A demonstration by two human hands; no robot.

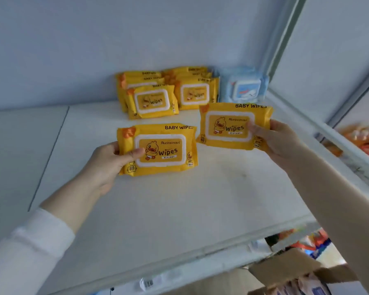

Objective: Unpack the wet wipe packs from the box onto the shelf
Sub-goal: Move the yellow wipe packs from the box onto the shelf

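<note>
My left hand (pixel 110 161) grips a yellow baby wipes pack (pixel 164 150) by its left end, thumb across the front, held upright above the white shelf (pixel 158 209). My right hand (pixel 274 141) grips a second yellow wipes pack (pixel 228 124) by its right end, a bit higher and farther back. At the rear of the shelf stand two rows of the same yellow packs (pixel 151 101) (pixel 195 92), with a blue wipes pack (pixel 244 87) to their right. The open cardboard box (pixel 285 267) sits below the shelf at the lower right, with packs partly visible inside.
A grey back wall rises behind the shelf. A white upright post (pixel 285 35) and side rail (pixel 328 133) bound the shelf on the right, with colourful goods (pixel 364 137) beyond. A price tag (pixel 147 283) hangs on the shelf's front edge.
</note>
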